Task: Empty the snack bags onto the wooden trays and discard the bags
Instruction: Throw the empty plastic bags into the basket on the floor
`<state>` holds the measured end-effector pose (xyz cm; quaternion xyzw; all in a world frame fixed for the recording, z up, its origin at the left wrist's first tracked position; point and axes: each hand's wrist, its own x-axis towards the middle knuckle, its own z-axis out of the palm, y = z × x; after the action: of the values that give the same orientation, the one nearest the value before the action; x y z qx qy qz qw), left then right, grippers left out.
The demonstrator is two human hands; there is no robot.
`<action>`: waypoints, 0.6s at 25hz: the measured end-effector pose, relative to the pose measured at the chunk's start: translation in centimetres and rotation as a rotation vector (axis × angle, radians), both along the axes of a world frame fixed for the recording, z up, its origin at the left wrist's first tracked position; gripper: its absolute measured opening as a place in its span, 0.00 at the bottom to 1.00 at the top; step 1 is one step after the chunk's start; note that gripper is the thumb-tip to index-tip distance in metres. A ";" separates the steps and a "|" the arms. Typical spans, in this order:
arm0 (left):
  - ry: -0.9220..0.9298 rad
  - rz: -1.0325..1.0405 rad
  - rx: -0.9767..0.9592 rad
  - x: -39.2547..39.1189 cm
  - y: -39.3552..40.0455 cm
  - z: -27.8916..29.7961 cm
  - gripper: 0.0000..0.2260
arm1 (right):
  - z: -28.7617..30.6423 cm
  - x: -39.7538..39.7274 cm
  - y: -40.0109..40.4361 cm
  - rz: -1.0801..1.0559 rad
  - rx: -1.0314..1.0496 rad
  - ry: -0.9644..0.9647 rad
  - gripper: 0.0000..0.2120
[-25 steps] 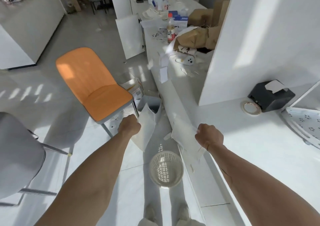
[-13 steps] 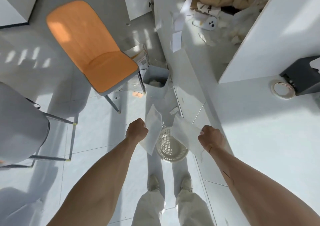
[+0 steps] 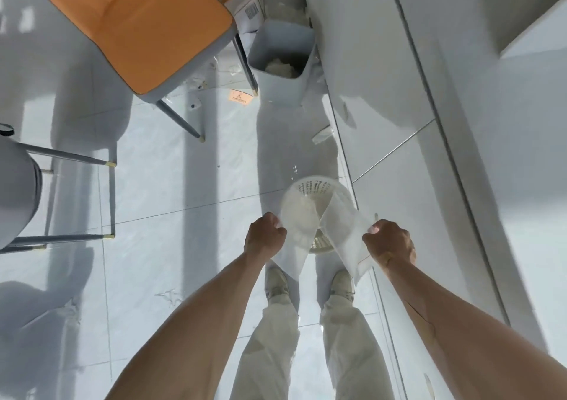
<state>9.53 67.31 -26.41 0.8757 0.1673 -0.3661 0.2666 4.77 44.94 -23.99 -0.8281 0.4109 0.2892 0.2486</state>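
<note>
bags (image 3: 343,231) hanging lengthwise over basket (image 3: 310,185)

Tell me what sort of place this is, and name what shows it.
Probably an office or workshop-like room, not a home kitchen: a tiled floor, an orange chair beside a long white counter, a square bin and a round mesh wastebasket under the two empty bags.

Operator body: bare forearms, light clothing below.

Both forearms are showing no sleeves, and the left hand (image 3: 265,236) and right hand (image 3: 389,243) are wearing no gloves. The person is wearing loose cream-white trousers (image 3: 276,347), creasing at the knees, and pale off-white lace-up shoes (image 3: 275,283) just below the trouser hems.
</note>
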 end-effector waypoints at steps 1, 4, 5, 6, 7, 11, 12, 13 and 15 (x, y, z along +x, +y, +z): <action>0.024 0.006 0.000 0.1 -0.3 -2.6 0.13 | -2.6 0.3 0.1 -0.011 0.006 0.018 0.17; 0.088 0.037 0.004 0.4 -0.5 -9.8 0.15 | -9.7 1.1 0.6 0.028 0.016 0.052 0.19; 0.108 0.043 0.010 0.6 -0.5 -11.9 0.16 | -11.7 1.5 0.7 0.049 0.012 0.057 0.20; 0.127 0.040 0.013 0.8 -0.5 -13.8 0.17 | -13.6 1.8 0.8 0.065 0.013 0.058 0.20; 0.146 0.034 0.014 0.9 -0.6 -16.1 0.18 | -15.8 2.3 1.0 0.077 0.010 0.060 0.21; 0.183 -0.004 0.008 2.5 -1.6 -24.0 0.23 | -23.7 4.5 1.5 0.169 -0.015 0.058 0.18; 0.185 -0.031 0.010 2.9 -2.0 -25.7 0.24 | -25.5 5.0 1.6 0.201 -0.018 0.062 0.18; 0.189 -0.062 0.013 3.3 -2.5 -27.1 0.25 | -27.1 5.5 1.6 0.236 -0.017 0.070 0.18; 0.201 -0.122 0.017 4.0 -3.6 -29.9 0.25 | -30.4 6.1 1.7 0.299 -0.018 0.091 0.17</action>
<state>13.56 63.72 -56.31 0.8453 0.1427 -0.4664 0.2183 10.89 46.66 -54.37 -0.8682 0.2966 0.3566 0.1764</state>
